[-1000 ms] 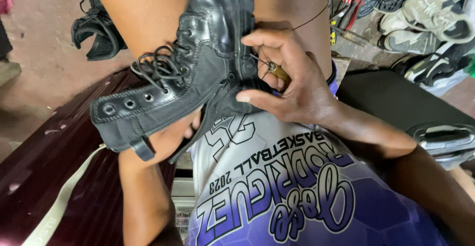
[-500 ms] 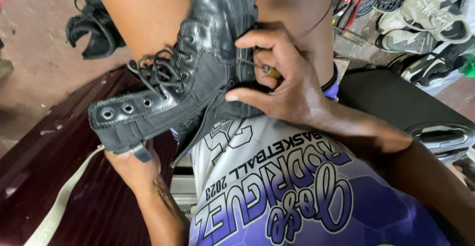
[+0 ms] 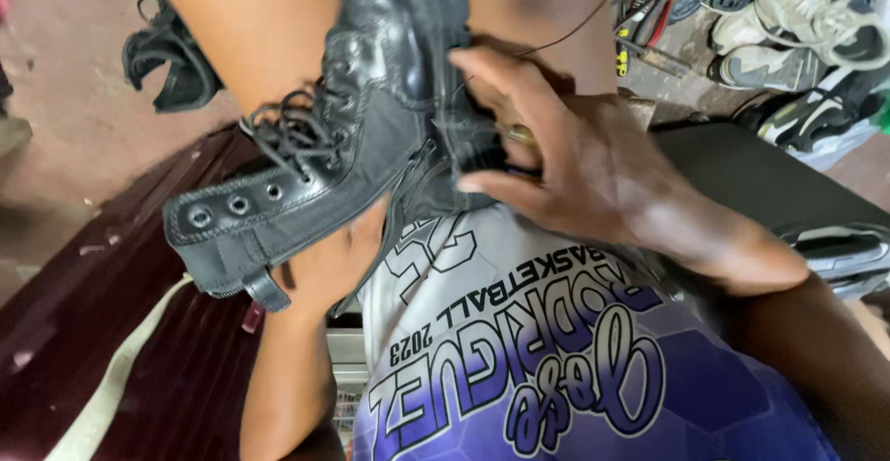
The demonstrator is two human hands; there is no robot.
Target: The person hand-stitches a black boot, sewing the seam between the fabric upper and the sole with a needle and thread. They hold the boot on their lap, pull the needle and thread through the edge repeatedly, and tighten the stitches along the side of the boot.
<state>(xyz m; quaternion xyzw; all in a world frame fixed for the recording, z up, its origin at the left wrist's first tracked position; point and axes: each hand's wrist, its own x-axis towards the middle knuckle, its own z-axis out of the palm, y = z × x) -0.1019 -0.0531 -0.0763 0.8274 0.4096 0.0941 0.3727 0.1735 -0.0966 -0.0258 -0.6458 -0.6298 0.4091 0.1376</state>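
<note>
Boot (image 3: 371,118) is heavy, stiff leather; my left hand (image 3: 324,266) cups underneath, right hand (image 3: 575,164) pinches the thread (image 3: 565,39) beside it.

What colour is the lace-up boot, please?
Black, laces included; the boot shows best in the head view.

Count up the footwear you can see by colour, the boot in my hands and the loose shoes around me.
Black: 3, the black lace-up boot held between both hands, a black shoe on the floor, a black sneaker at right.
Grey: 1, the grey sneaker.
Total: 4
</note>
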